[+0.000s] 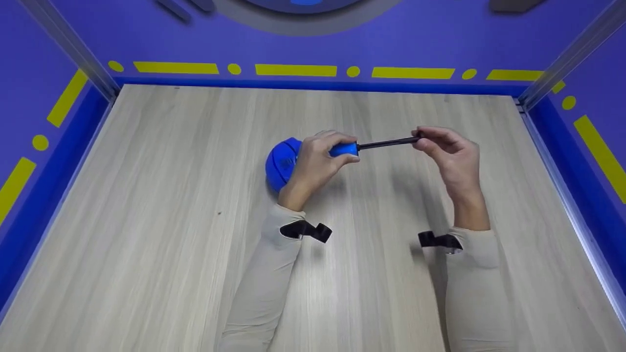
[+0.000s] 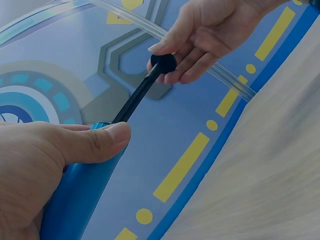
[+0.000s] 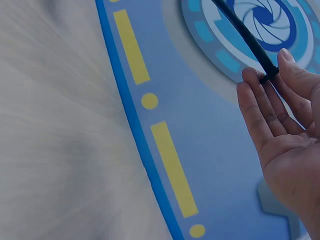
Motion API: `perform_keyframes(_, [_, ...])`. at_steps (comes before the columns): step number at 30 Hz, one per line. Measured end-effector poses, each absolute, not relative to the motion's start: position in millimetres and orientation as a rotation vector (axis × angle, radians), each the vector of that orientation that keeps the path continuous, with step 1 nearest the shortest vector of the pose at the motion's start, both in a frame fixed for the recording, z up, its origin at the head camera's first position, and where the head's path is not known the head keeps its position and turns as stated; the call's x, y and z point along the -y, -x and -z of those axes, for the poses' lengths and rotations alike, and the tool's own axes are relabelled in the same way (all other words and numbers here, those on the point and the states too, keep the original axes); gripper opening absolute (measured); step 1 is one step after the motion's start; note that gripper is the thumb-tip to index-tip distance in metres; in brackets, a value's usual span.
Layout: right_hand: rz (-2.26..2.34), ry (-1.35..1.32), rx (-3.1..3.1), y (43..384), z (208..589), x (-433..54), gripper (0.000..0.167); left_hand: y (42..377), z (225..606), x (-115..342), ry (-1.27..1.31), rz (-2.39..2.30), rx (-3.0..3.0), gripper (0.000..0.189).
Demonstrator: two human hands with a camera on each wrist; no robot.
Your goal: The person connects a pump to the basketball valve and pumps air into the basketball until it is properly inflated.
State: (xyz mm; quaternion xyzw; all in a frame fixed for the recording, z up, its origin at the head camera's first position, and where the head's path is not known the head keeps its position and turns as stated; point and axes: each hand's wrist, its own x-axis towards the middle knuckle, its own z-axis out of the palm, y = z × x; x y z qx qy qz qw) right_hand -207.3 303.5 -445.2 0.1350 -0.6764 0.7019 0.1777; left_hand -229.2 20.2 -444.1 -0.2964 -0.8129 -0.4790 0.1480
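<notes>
A blue hand pump (image 1: 345,149) is held up over the table, its black rod (image 1: 386,143) drawn out to the right. My left hand (image 1: 319,159) grips the blue barrel (image 2: 82,192), thumb lying along its end. At the far end of the rod, my right hand (image 1: 456,159) pinches the round black knob (image 2: 164,63) between thumb and fingertips. Behind my left hand sits a blue ball (image 1: 279,164) with dark seams, partly hidden by that hand. The pump's left end is hidden behind the left hand in the head view.
The wood-grain table (image 1: 146,234) spreads under both hands. Blue panels (image 1: 303,51) with yellow marks wall it in at the back and sides. Metal posts (image 1: 562,61) stand at the back corners. Black camera mounts (image 1: 305,230) jut from both sleeves.
</notes>
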Motion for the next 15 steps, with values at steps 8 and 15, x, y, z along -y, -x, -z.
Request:
perform_keyframes(8, [-2.03, -0.388, 1.892, 210.5, 451.5, -279.2, 0.024, 227.9, 444.5, -25.0, 0.849, 1.353, 2.304, 0.031])
perform_keyframes(15, [-2.055, -0.394, 2.013, 209.1, 460.4, -243.2, 0.025, 226.9, 446.2, -28.9, 0.904, 1.287, 2.288, 0.027])
